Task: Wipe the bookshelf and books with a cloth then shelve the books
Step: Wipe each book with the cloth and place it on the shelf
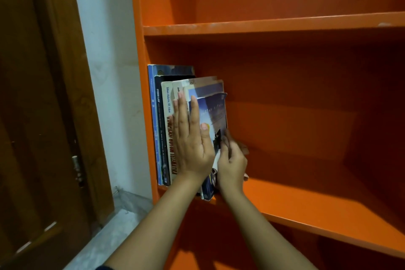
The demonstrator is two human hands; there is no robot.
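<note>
Orange bookshelf (285, 26) fills the view from 12 round to 5 o'clock. Upper shelf board runs across at about 1 o'clock, lower shelf board (317, 208) at 4 o'clock.

Books (163, 120) stand upright in a short row at the far left end of the lower board, just left of centre. The outermost one is hard against the bookshelf's side panel. Spines face out; the tallest are at the left, the shorter ones to the right.

Blue book (215, 112) is last in the row, on its 3 o'clock side. It touches its neighbour and sits further forward than the rest, its bottom corner at the board's front lip.

Left grip (190, 144): released. Fingers straight, palm flat against the spines, thumb lying on the blue book's cover.

Right grip (231, 162): grasping the blue book, fingers curled round the cover's lower outer edge. It sits just right of the left grip, and the two nearly touch.

Both forearms come in from 6 o'clock.

At 9 o'clock: dark wooden door (32, 116) with a metal hinge (77, 169). A strip of pale wall (105, 61) lies between door and bookshelf. Grey floor (122, 221) is at 7 o'clock.
</note>
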